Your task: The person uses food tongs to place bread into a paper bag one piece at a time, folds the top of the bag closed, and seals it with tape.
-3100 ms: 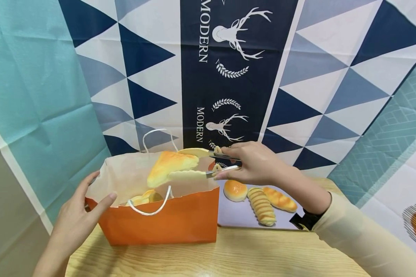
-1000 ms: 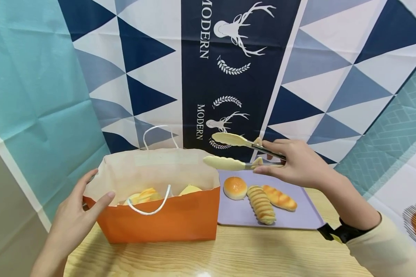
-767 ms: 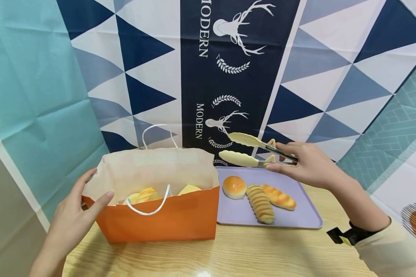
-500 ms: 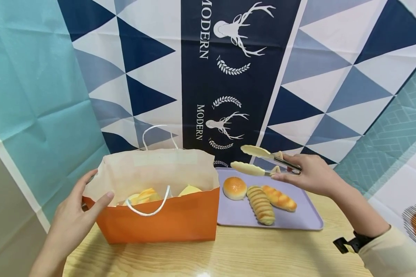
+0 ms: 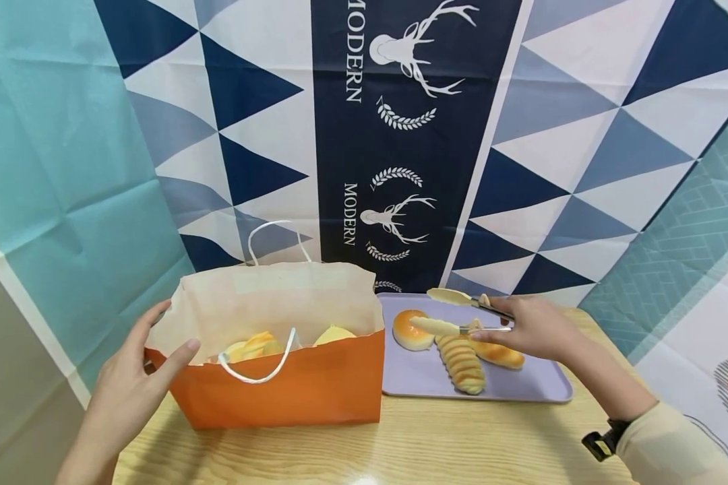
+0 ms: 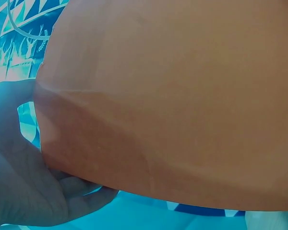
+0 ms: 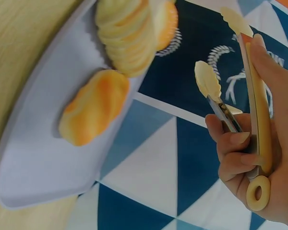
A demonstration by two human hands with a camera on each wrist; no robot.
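My left hand (image 5: 121, 384) holds the left side of an orange paper bag (image 5: 285, 397), thumb and fingers spread across its rim. In the left wrist view the bag's side fills most of the picture. Pieces of bread (image 5: 257, 345) lie inside, partly hidden by the front wall. My right hand (image 5: 540, 327) grips metal tongs (image 7: 259, 110) with cream tips, spread apart with nothing between them. The tips hover over a lilac tray (image 5: 536, 385). On it are a round bun (image 5: 405, 335), a ridged roll (image 5: 463, 369) and a long glazed bread (image 5: 503, 357), partly covered by the tongs and hand.
The bag stands directly left of the tray on a wooden table (image 5: 400, 444). White cord handles (image 5: 257, 378) rise from the bag's front and back. A patterned cloth (image 5: 267, 135) hangs close behind.
The tongs released a wedge-shaped bread into the bag, then moved right and down over the tray with my right hand. My left hand has stayed at the bag.
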